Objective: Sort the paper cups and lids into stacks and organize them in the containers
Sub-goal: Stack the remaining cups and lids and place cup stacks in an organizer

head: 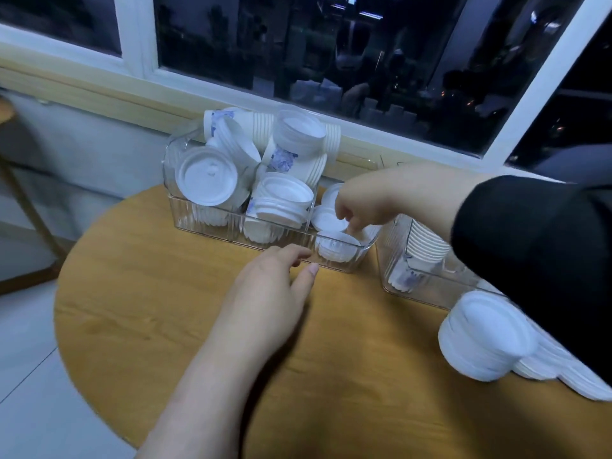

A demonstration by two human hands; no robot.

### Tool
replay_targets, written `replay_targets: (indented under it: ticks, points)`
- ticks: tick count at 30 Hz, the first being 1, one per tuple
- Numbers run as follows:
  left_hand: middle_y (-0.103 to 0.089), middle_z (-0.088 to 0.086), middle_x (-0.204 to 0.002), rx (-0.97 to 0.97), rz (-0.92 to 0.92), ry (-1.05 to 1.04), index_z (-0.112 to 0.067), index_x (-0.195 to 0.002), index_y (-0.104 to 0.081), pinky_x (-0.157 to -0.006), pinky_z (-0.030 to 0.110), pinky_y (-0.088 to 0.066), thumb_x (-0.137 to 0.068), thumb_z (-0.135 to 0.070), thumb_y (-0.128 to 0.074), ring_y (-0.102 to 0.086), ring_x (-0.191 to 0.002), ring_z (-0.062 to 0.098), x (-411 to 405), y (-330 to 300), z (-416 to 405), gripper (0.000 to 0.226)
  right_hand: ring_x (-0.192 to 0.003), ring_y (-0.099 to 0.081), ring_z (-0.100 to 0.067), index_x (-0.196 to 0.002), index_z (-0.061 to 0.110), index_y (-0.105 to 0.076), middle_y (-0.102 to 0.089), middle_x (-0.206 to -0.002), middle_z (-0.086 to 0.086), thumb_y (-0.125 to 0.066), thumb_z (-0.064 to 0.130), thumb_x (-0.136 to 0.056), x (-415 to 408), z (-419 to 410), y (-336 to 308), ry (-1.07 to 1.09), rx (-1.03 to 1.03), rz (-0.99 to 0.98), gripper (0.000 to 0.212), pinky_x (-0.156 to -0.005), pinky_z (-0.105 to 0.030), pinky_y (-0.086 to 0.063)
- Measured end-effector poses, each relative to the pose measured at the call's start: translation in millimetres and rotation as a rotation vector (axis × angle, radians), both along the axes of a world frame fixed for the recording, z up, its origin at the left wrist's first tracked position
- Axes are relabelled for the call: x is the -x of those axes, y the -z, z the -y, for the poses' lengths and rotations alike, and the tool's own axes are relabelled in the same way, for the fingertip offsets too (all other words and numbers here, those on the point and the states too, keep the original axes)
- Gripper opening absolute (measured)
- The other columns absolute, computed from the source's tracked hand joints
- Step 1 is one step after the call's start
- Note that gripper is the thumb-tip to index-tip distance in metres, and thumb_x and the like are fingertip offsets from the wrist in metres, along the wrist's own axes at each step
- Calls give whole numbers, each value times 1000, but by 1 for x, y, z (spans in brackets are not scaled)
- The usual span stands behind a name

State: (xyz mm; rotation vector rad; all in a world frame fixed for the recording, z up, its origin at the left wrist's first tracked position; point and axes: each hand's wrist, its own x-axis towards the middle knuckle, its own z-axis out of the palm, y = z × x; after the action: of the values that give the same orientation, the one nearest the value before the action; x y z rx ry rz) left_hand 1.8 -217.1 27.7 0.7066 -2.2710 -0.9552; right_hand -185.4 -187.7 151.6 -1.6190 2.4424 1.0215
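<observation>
Nearest me, my left hand [276, 294] is lying low over the round wooden table [159, 293], fingers relaxed and gripping nothing, its fingertips reaching the near wall of the clear container [212, 223]. Just beyond those fingertips, inside the container's right end, a white lid [334, 248] is sitting flat. Directly above it my right hand [367, 202] is reaching down from a black sleeve [536, 260], fingers curled around the edge of a second white lid [326, 220]. Off to the right of that grip, a stack of lids [480, 339] is resting on the table, with nested paper cups [427, 243] standing in another clear bin [390, 260]. Farther left of the grip, jumbled cups and lid stacks [245, 157] are filling the container.
</observation>
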Motion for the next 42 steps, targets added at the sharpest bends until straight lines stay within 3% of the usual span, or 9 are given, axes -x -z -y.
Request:
replay_targets:
  ticks: [3,5,13,18,22,24,31,39,42]
  points:
    - [-67,-12,-114,-28,23,-7,-33,-123,-65,-95,33,-48,-97,-40,-57,-60,-107,12,-4,1,5,28,-103,-63,-25,-131,11,-61,-68,-118,-3,-63,46,-93,6,15,22,67,-72,-79,51,-85,-35,-51]
    - [-67,-12,-115,-41,9,-9,-32,-123,-65,-95,32,-47,-97,-40,-57,-60,-107,12,-4,0,6,29,-101,-62,-26,-131,9,-58,-66,-116,-4,-61,50,-93,5,25,35,129,-111,-94,56,-86,-36,-51]
    - [-67,-10,-114,-62,-44,21,-32,-123,-64,-94,32,-47,-97,-40,-57,-60,-107,11,3,-2,1,28,-115,-61,-28,-139,10,-51,-61,-132,-7,-59,41,-96,26,47,62,283,-36,-55,54,-99,-39,-50]
    - [-67,-10,-115,-54,-29,18,-33,-123,-64,-94,32,-47,-97,-41,-56,-60,-108,12,1,-1,2,28,-98,-66,-29,-118,9,-63,-69,-109,-8,-51,40,-99,34,47,63,275,-11,-58,38,-87,-36,-54]
    - [-66,-12,-117,-68,-10,-1,-32,-123,-64,-95,34,-48,-98,-42,-55,-60,-109,12,-3,-1,6,28,-75,-67,-22,-108,8,-67,-73,-94,-6,-67,27,-90,29,39,47,225,29,-61,26,-55,-25,-48]
    - [-66,-12,-118,-74,-11,-15,-31,-124,-64,-96,32,-47,-98,-41,-55,-60,-110,10,-3,-3,7,30,-68,-65,-20,-109,7,-69,-74,-88,-6,-67,26,-91,30,36,39,198,86,-31,26,-48,-22,-41]
    - [-67,-12,-119,-79,-2,-25,-31,-124,-64,-96,31,-46,-98,-41,-56,-59,-111,10,-2,-4,6,29,-60,-60,-14,-113,9,-66,-63,-70,3,-69,29,-91,30,34,19,158,142,22,30,-50,-23,-40]
    - [-71,-15,-106,-174,-102,-65,-30,-114,-69,-92,31,-48,-97,-39,-58,-63,-106,14,1,-6,7,22,-58,-60,-13,-101,13,-68,-67,-71,2,-67,21,-91,25,19,-14,118,341,49,13,-50,-24,-39]
    - [-69,-16,-96,-226,-163,-73,-30,-109,-70,-87,30,-48,-97,-38,-59,-64,-101,14,2,-9,5,18,-59,-64,-17,-90,12,-70,-70,-68,-1,-65,22,-88,17,5,-40,108,460,28,11,-55,-27,-48]
